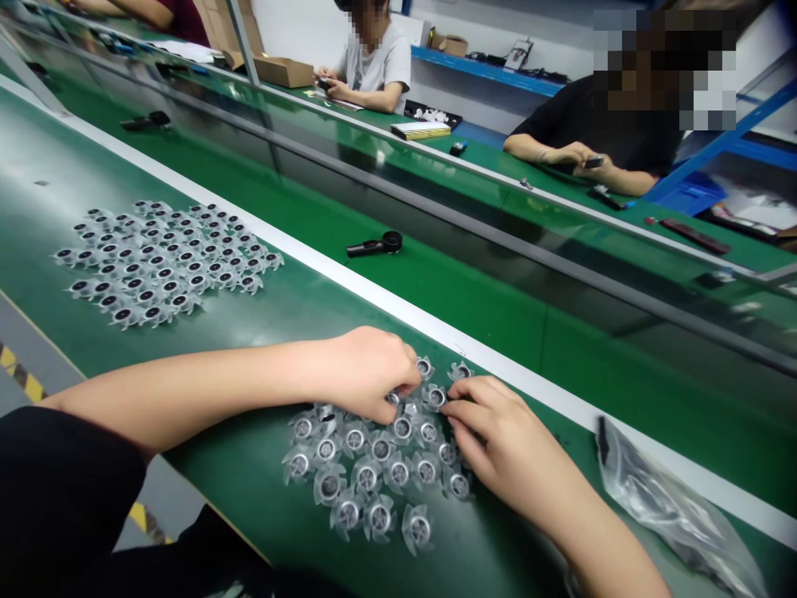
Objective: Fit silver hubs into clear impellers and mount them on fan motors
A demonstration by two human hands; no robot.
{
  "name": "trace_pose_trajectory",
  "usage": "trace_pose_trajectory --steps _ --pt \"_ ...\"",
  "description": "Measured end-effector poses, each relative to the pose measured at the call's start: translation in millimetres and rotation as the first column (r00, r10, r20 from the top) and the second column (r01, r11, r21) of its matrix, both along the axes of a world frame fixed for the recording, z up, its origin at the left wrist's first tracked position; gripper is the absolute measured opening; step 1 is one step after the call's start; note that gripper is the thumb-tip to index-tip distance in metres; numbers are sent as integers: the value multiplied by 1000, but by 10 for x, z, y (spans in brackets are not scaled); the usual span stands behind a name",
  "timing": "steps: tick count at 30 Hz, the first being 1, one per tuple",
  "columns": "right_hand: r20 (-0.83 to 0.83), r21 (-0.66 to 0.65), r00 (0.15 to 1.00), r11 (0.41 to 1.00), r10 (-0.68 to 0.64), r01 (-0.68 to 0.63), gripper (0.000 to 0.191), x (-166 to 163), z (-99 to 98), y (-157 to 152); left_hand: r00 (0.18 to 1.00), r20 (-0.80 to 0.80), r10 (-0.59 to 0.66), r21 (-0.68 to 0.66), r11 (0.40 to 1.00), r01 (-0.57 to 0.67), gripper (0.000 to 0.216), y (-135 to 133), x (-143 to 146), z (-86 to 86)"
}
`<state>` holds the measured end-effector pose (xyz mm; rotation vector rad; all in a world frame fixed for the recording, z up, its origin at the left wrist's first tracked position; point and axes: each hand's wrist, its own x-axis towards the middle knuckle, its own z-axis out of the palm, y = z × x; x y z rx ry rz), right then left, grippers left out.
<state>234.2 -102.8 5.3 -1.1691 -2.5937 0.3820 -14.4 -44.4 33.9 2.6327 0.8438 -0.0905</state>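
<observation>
A cluster of small clear plastic fan impellers (380, 449) with silvery hubs lies on the green bench in front of me. My left hand (374, 374) is curled over the far left part of this cluster, with thumb and fingers closed about an impeller (393, 399) that is partly hidden. At the cluster's right side, my right hand (498, 428) has its fingers extended and apart. Its fingertips touch or nearly touch another impeller (434, 397). Farther left on the bench sits a larger group of impellers (149, 257), with dark hub centres facing up.
A clear plastic bag (672, 507) with dark contents lies right of my right arm. Beyond the white strip (349, 278), a black handheld fan body (375, 244) rests on the green belt (473, 307), with another dark piece (146, 121) farther left. Several people work across the line.
</observation>
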Motion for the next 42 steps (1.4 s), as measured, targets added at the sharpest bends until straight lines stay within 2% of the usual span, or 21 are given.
trace_pose_trajectory --steps 4,6,8,10,15,20,24,28,32,35,39,42 --pt "32 -78 999 996 -33 35 18 103 110 -92 997 -7 -76 74 994 76 30 -33 -30 35" --pt "63 -93 997 995 -42 48 28 91 109 -137 990 46 -134 104 986 129 33 -32 -21 -15" --pt "92 -59 994 997 -52 57 35 42 73 -166 983 87 -162 93 984 154 23 -17 -1 -85" --pt "107 -16 993 999 -47 49 30 -20 28 -178 981 105 -162 74 985 155 19 4 15 -145" --pt "116 0 993 1000 -26 26 24 -123 -4 -192 972 125 -199 73 979 191 32 25 15 -199" --pt "138 4 990 1000 10 -11 25 -182 25 -227 975 131 -181 46 983 176 26 54 -1 -136" --pt "156 40 988 999 10 -17 25 -197 10 -235 988 104 -118 -1 993 118 23 104 -5 -81" --pt "171 76 985 997 7 -20 23 -204 -34 -233 997 76 -23 89 996 16 20 98 17 -119" --pt "166 111 986 994 -1 -18 24 -219 -80 -226 995 77 61 215 974 -77 21 1 60 -153" --pt "149 129 989 992 -2 -17 21 -227 -95 -242 993 114 9 264 964 -39 27 -107 101 -180" --pt "102 147 995 989 5 -20 7 -234 -108 -334 989 140 -46 273 962 6 22 -191 133 -274" --pt "56 182 998 983 23 -33 17 -252 -135 -446 986 156 -65 260 965 22 23 -186 130 -327"
